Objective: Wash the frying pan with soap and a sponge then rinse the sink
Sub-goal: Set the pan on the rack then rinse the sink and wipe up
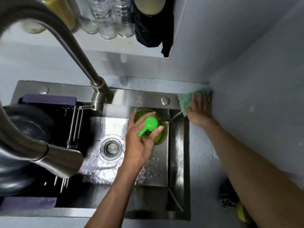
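Left hand wraps green soap bottle at frame centre, thumb by pump. Right hand flat, fingers straight, on green sponge at upper right. Frying pan sits far left (partly hidden by faucet). Advice: steady bottle, bring sponge under nozzle, press pump straight down.

Both arms reach forward, toward twelve o'clock.
Left hand curled, thumb raised; right hand flat, fingers extended.

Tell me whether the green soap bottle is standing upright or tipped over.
Upright. The green soap bottle stands in the sink, its pump head facing up at the camera; the left hand grips it.
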